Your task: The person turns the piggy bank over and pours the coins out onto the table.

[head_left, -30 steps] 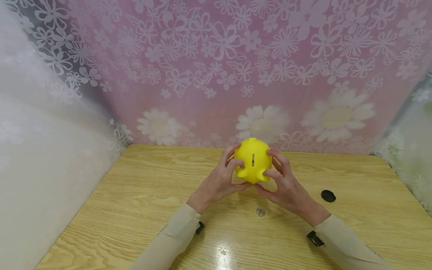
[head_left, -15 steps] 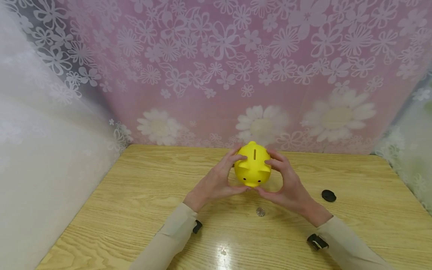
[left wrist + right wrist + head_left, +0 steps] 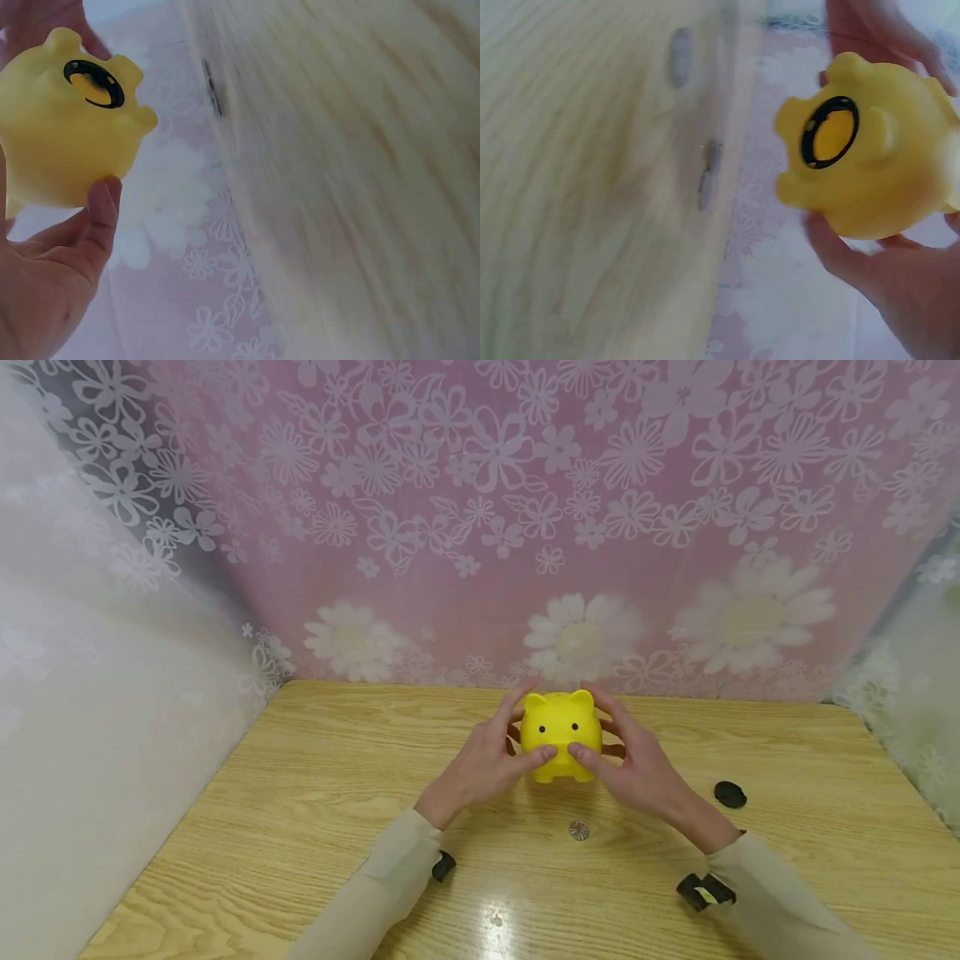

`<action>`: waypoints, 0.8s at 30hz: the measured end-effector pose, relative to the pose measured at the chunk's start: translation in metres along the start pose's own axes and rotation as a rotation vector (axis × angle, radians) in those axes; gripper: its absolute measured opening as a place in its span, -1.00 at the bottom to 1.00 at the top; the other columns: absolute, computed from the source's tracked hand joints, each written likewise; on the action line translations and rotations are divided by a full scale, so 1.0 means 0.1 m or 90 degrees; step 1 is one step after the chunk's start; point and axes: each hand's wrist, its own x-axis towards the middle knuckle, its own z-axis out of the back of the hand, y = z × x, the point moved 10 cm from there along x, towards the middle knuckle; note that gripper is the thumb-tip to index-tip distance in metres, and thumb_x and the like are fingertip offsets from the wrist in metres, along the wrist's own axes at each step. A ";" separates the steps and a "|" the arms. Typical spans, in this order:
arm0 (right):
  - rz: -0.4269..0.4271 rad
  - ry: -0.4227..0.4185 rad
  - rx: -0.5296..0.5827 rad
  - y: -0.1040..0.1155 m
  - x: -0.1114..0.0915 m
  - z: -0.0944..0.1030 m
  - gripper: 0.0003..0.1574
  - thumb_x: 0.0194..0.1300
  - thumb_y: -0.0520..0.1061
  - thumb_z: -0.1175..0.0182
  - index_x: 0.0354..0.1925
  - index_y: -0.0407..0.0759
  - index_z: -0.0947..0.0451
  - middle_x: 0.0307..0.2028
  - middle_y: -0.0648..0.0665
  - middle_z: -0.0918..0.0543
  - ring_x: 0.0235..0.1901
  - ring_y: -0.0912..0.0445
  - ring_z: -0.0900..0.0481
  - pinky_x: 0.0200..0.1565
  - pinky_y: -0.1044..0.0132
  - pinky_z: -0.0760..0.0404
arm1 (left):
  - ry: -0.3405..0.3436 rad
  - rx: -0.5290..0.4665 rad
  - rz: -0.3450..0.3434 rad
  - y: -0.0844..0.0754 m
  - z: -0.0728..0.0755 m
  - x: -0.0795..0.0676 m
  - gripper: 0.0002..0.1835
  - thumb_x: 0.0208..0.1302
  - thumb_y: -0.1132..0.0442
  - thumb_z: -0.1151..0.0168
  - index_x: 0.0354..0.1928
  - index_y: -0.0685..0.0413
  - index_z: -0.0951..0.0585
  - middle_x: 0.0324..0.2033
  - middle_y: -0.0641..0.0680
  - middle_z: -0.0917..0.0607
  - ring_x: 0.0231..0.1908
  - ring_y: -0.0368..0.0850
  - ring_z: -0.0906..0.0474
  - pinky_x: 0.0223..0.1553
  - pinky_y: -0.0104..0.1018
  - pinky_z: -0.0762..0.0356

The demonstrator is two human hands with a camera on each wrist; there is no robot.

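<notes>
Both hands hold a yellow piggy bank above the table, its face with two black eyes turned towards me in the head view. My left hand grips one side and my right hand the other, each thumb on the front near the snout. The wrist views show the underside, where a black-rimmed round hole sits between the stubby feet. On the table, nearer to me, lies a small silvery round piece, probably coins. The coin slot on top is hardly visible from here.
A black round plug lies on the wooden table, right of the right hand. Floral cloth hangs behind the table's back edge, and pale curtains stand at both sides. Dark straps are on both wrists.
The piggy bank has been tilted in the hands: its slotted top faced me before, and now its face does. The thumbs show on its front. The silvery piece and plug stay put.
</notes>
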 end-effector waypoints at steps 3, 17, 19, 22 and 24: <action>-0.049 0.048 0.045 -0.05 0.01 -0.06 0.02 0.45 0.01 -0.28 0.61 0.42 0.08 0.54 -0.29 -0.15 0.29 -0.47 -0.47 0.00 -0.03 -0.76 | 0.013 -0.021 0.027 0.05 -0.03 0.01 -0.14 0.43 -0.21 -0.21 0.56 -0.75 0.11 0.22 0.06 -0.67 -0.25 -0.21 -0.63 -0.20 -0.34 -0.66; -0.190 0.043 0.128 -0.25 -0.04 -0.07 -0.02 0.47 0.14 -0.23 0.61 0.28 0.08 0.49 -0.45 -0.20 0.18 -0.38 -0.59 -0.04 -0.10 -0.76 | 0.089 -0.073 0.130 0.15 -0.15 0.00 -0.24 0.41 -0.47 0.06 0.49 -0.93 0.21 0.36 0.27 -0.51 -0.14 -0.10 -0.77 -0.22 -0.28 -0.73; -0.195 0.045 0.129 -0.26 -0.04 -0.08 -0.04 0.48 0.14 -0.23 0.61 0.23 0.06 0.49 -0.46 -0.20 0.19 -0.38 -0.59 -0.03 -0.10 -0.76 | 0.096 -0.090 0.142 0.15 -0.16 -0.01 -0.25 0.42 -0.45 0.04 0.49 -0.92 0.19 0.34 0.28 -0.52 -0.24 -0.13 -0.78 -0.26 -0.20 -0.76; -0.207 0.054 0.126 -0.28 -0.05 -0.09 -0.04 0.48 0.17 -0.21 0.62 0.14 0.06 0.50 -0.46 -0.20 0.21 -0.38 -0.57 -0.01 -0.09 -0.75 | 0.104 -0.110 0.155 0.16 -0.18 -0.01 -0.25 0.43 -0.43 0.02 0.50 -0.89 0.16 0.31 0.30 -0.54 -0.32 -0.06 -0.79 -0.27 -0.10 -0.77; -0.215 0.062 0.125 -0.29 -0.06 -0.11 -0.02 0.49 0.19 -0.19 0.62 0.10 0.08 0.50 -0.47 -0.20 0.24 -0.38 -0.54 0.02 -0.09 -0.74 | 0.108 -0.114 0.165 0.18 -0.18 -0.02 -0.25 0.43 -0.42 0.01 0.50 -0.90 0.15 0.30 0.30 -0.56 -0.34 0.04 -0.79 -0.27 -0.08 -0.76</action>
